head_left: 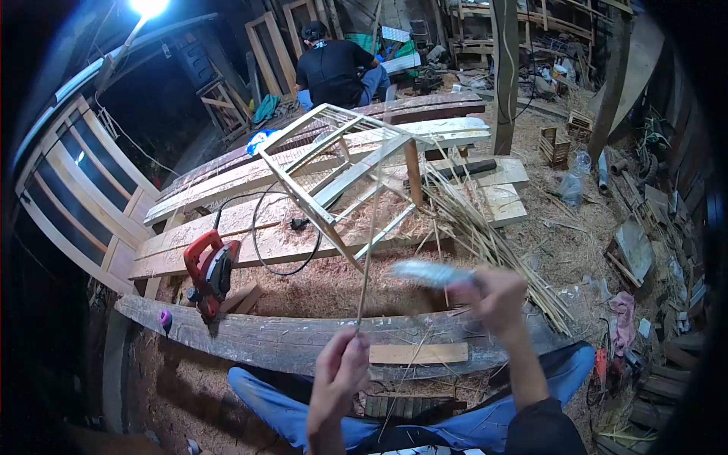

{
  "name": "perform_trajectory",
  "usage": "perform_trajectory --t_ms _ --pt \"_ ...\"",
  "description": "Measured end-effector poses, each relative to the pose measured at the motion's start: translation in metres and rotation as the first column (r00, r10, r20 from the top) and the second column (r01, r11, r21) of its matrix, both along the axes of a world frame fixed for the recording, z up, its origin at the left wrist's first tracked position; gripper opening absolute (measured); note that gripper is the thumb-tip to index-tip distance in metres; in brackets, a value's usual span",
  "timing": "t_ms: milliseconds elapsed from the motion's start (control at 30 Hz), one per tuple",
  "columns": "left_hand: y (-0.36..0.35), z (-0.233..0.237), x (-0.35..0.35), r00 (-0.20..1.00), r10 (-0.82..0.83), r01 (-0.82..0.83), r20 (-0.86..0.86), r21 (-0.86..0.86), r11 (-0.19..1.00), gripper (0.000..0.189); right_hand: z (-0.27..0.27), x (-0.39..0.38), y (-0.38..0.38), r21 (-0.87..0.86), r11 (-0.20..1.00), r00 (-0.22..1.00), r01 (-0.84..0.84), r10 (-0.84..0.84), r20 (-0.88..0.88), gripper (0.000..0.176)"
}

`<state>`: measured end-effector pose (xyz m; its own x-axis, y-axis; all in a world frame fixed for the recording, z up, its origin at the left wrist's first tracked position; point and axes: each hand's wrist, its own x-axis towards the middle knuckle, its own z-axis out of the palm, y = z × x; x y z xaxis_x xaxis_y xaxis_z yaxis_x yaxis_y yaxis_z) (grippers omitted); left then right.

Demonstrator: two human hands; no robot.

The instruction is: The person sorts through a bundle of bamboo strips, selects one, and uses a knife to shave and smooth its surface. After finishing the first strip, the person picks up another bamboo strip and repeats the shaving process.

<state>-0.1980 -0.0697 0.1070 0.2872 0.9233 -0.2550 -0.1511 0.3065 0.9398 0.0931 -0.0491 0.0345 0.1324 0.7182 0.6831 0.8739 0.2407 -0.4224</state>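
Observation:
My left hand (343,365) is closed around the lower end of a thin bamboo stick (367,280), which stands nearly upright. In my right hand (497,305) is a broad-bladed knife (431,273), its blade smeared by motion and pointing left toward the stick. Both hands are over a weathered plank (280,335) in front of my knees. A short flat piece of wood (418,353) lies on that plank between them. Behind the stick stands a slatted wooden frame (383,158). A heap of thin bamboo strips (481,231) lies beyond my right hand.
A red electric planer (205,262) rests at the left, its black cable (262,254) looping over the boards. Long planed boards (178,250) lie across the middle amid shavings. A person (337,72) in black sits at the back. Wooden posts (504,83) rise at the right.

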Motion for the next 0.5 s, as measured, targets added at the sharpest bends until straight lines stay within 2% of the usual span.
perform_trajectory --t_ms 33,67,133,167,200,267,333,400,433,500 --pt "-0.006 -0.006 -0.018 0.999 -0.046 0.045 0.024 0.011 0.999 0.015 0.003 0.015 0.004 -0.02 0.978 0.976 0.208 -0.209 -0.065 0.057" --pt "-0.006 -0.016 -0.021 0.999 -0.037 0.036 0.024 0.017 0.999 0.015 0.006 0.014 0.002 -0.015 0.98 0.978 0.199 -0.2 -0.066 0.057" --pt "-0.006 -0.032 -0.012 0.994 -0.049 0.054 0.094 -0.057 0.997 0.018 0.019 0.013 -0.007 0.009 1.0 0.989 0.021 -0.02 -0.145 0.061" --pt "-0.005 -0.034 -0.003 0.982 -0.058 0.075 0.181 -0.089 0.993 0.019 0.023 -0.001 -0.013 -0.056 0.994 0.99 -0.094 0.088 -0.106 0.06" --pt "-0.001 -0.036 0.009 0.979 -0.073 0.09 0.192 -0.081 0.993 0.019 0.018 -0.013 -0.012 -0.014 0.981 0.975 -0.195 0.192 -0.11 0.058" --pt "0.002 -0.037 0.022 0.97 -0.087 0.107 0.226 -0.078 0.991 0.019 0.02 -0.034 -0.016 -0.038 0.968 0.969 -0.248 0.249 0.001 0.053" --pt "0.002 -0.043 0.025 0.971 -0.137 0.161 0.196 -0.112 0.981 0.015 0.021 -0.047 -0.021 -0.132 0.946 0.95 -0.295 0.305 0.062 0.051" --pt "-0.004 -0.049 0.031 0.963 -0.138 0.144 0.23 -0.009 0.99 0.014 0.024 -0.055 -0.023 -0.115 0.942 0.943 -0.314 0.324 0.078 0.052" --pt "-0.004 -0.048 0.031 0.962 -0.154 0.17 0.228 -0.054 0.984 0.013 0.024 -0.058 -0.025 -0.103 0.938 0.936 -0.33 0.339 0.09 0.052" --pt "-0.006 -0.048 0.032 0.968 -0.18 0.19 0.175 -0.04 0.981 0.012 0.022 -0.06 -0.024 -0.084 0.936 0.936 -0.341 0.346 0.067 0.051"
